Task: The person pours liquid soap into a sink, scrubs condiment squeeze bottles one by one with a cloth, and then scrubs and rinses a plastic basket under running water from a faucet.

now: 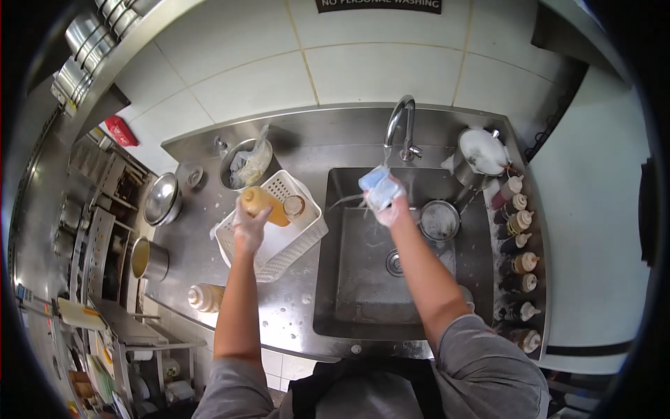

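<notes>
My left hand (249, 229) is closed around a yellow-orange squeeze bottle (257, 201), over a white plastic basket (307, 234). Suds cover those fingers. Inside the basket, close to that bottle, is another container with a round top (294, 207). Over the back of the sink (363, 293), my right hand (392, 208) grips a wet blue sponge (377, 183) with pale foam on it. The sponge is under the tap (401, 122), and water splashes off it to both sides. A round metal pot (440, 221) with foamy water sits in the sink below.
Several squeeze bottles (520, 223) line the counter's right edge. A foam-filled pot (481, 153) stands at the back right. Left of the basket are a metal bowl (162, 199) and a metal pot (150, 260); another bottle (206, 298) is near the front edge.
</notes>
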`<control>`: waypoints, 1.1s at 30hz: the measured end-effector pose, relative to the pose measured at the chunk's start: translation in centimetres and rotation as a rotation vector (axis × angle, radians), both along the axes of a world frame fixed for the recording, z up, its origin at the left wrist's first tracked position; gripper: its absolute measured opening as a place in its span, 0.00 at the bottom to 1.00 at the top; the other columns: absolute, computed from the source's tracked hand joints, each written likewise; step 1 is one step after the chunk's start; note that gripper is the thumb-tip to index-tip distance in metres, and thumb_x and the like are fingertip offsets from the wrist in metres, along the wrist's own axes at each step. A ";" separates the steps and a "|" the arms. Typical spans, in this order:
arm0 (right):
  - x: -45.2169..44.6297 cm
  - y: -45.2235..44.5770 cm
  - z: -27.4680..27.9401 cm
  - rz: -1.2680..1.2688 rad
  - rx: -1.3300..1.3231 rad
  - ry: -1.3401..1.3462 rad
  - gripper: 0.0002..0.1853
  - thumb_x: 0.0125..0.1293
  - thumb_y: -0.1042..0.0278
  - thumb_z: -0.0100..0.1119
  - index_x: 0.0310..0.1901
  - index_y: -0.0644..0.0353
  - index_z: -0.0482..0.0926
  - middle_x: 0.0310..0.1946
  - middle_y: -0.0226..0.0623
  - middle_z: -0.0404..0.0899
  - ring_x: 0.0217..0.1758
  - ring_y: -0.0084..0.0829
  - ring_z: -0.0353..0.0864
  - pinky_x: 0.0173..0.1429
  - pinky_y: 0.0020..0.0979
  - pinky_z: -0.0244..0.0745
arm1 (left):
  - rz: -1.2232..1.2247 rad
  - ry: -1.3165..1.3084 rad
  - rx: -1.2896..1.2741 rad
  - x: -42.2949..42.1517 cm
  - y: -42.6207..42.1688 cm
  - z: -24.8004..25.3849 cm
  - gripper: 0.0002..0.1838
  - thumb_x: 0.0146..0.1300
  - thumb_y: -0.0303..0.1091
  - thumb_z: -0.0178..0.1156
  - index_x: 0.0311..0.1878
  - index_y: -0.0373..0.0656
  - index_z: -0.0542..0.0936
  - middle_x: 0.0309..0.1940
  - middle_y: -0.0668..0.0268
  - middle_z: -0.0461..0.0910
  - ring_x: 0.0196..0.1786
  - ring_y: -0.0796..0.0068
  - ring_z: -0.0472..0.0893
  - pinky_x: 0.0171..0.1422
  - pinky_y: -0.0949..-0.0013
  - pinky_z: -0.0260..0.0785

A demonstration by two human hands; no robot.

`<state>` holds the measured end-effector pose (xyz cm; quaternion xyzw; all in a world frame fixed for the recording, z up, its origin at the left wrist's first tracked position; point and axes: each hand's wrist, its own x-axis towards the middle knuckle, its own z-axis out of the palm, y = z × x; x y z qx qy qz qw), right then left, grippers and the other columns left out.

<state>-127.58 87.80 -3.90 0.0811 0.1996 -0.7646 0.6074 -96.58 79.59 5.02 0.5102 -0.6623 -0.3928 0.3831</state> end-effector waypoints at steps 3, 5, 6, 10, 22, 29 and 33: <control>5.9 4.1 4.5 -0.083 -0.072 0.024 0.18 0.56 0.53 0.58 0.45 0.54 0.73 0.40 0.37 0.76 0.41 0.36 0.77 0.39 0.36 0.77 | -0.107 0.326 -0.087 0.1 4.2 6.7 0.24 0.57 0.24 0.59 0.57 0.39 0.64 0.50 0.64 0.72 0.49 0.76 0.73 0.51 0.72 0.67; 10.8 6.9 8.4 -0.167 -0.102 0.350 0.17 0.55 0.57 0.61 0.43 0.56 0.73 0.38 0.38 0.77 0.39 0.33 0.78 0.35 0.28 0.77 | -0.190 0.480 -0.025 -0.9 6.2 7.6 0.23 0.59 0.25 0.58 0.57 0.40 0.64 0.51 0.65 0.72 0.50 0.77 0.72 0.53 0.73 0.66; 13.1 7.5 10.1 -0.237 -0.074 0.672 0.18 0.51 0.57 0.64 0.42 0.54 0.76 0.38 0.36 0.78 0.42 0.36 0.77 0.41 0.34 0.77 | -0.278 0.625 0.045 -1.7 7.1 7.9 0.22 0.61 0.25 0.56 0.58 0.40 0.64 0.51 0.67 0.71 0.51 0.78 0.71 0.54 0.74 0.65; 16.2 10.2 14.6 -0.908 -0.262 2.222 0.12 0.47 0.64 0.64 0.35 0.54 0.79 0.40 0.39 0.79 0.48 0.40 0.76 0.57 0.40 0.68 | -0.556 0.919 0.516 -5.2 9.3 0.8 0.26 0.68 0.50 0.47 0.61 0.43 0.63 0.52 0.66 0.70 0.53 0.76 0.71 0.59 0.70 0.64; 14.3 11.9 14.1 -0.845 0.144 1.805 0.13 0.51 0.67 0.60 0.40 0.60 0.77 0.38 0.42 0.77 0.45 0.40 0.76 0.49 0.36 0.70 | -0.619 1.066 0.685 -9.3 15.9 2.8 0.34 0.65 0.63 0.38 0.61 0.42 0.65 0.56 0.63 0.71 0.58 0.66 0.71 0.64 0.62 0.62; 11.9 12.3 11.6 -0.201 0.060 0.801 0.10 0.60 0.63 0.56 0.36 0.60 0.76 0.38 0.34 0.77 0.38 0.31 0.77 0.41 0.31 0.72 | -0.560 0.860 0.451 -10.2 15.7 2.3 0.34 0.65 0.63 0.38 0.59 0.42 0.67 0.51 0.62 0.73 0.56 0.65 0.72 0.60 0.63 0.64; 13.3 12.0 10.2 -0.246 0.078 0.570 0.14 0.62 0.63 0.55 0.45 0.63 0.72 0.39 0.36 0.74 0.42 0.28 0.75 0.46 0.29 0.70 | -0.910 1.137 0.494 -10.9 11.6 0.0 0.33 0.66 0.61 0.37 0.55 0.38 0.69 0.48 0.61 0.75 0.51 0.64 0.75 0.57 0.61 0.67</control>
